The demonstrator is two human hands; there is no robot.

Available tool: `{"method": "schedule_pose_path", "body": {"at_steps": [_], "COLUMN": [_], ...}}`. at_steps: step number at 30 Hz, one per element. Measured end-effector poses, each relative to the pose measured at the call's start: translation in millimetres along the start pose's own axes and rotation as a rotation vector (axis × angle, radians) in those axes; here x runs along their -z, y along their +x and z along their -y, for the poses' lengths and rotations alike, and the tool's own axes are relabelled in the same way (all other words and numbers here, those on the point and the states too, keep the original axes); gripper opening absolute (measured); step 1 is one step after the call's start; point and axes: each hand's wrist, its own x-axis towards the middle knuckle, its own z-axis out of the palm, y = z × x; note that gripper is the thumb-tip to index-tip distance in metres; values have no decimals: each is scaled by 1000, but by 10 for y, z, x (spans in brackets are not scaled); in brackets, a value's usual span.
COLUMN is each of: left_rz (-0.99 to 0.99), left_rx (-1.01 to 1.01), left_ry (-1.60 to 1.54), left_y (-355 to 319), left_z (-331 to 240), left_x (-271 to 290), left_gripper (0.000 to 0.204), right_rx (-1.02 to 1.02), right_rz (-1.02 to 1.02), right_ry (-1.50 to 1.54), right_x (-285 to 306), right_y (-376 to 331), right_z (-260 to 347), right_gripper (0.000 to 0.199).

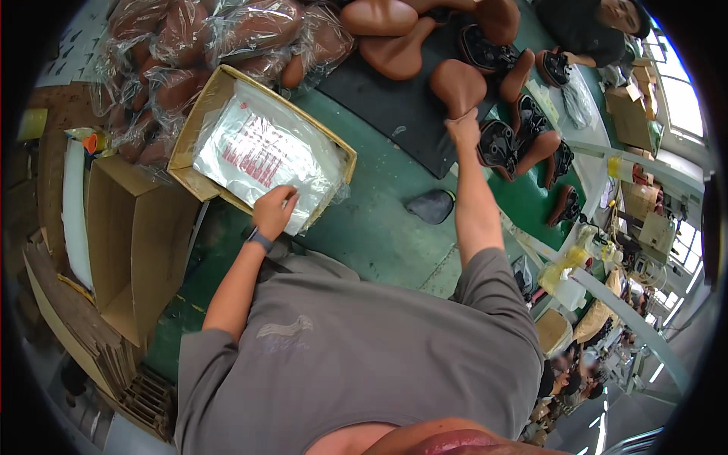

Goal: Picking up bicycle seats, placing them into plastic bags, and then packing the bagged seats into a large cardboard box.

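My right hand (463,132) reaches forward and grips the narrow nose of a brown bicycle saddle (457,86) over a black mat (394,106). At the near edge of an open cardboard box (180,161), my left hand (274,209) has its fingers curled and pinched on a clear plastic bag (303,178). That bag tops a stack with red print, lying in the box. More brown saddles (394,51) lie on the far part of the mat. Right of my right hand, several saddles with black undersides (500,148) rest on a green surface.
Saddles wrapped in clear plastic (250,34) are heaped beyond the box. An empty-looking carton (140,235) and flattened cardboard (72,318) stand at my left. A dark saddle-like piece (432,205) lies on the green surface before me. Another person (588,34) is at far right.
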Motion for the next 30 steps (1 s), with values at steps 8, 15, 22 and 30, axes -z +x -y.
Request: {"method": "schedule_pose_path", "body": {"at_steps": [8,15,22,30], "left_rz": [326,327,382,731], "left_rx": [-47,-12,147,60], "left_ry": [196,11,-781,-823], "left_y": [525,461,262,-260], "left_z": [630,1105,639,524], "left_x": [-587,-412,1092,2313], "left_gripper": [19,31,22,23], "right_rx": [-197,-181,-240,-234], "right_rz": [805,447,639,1107], "right_ry": [1954,1626,1824,1718], "right_x": [1230,1802,1068,737], "right_y": [-2851,-4862,-5687,-5435], "right_z": [-58,596,1494,3054], "right_gripper": [50,57,95,54]}}
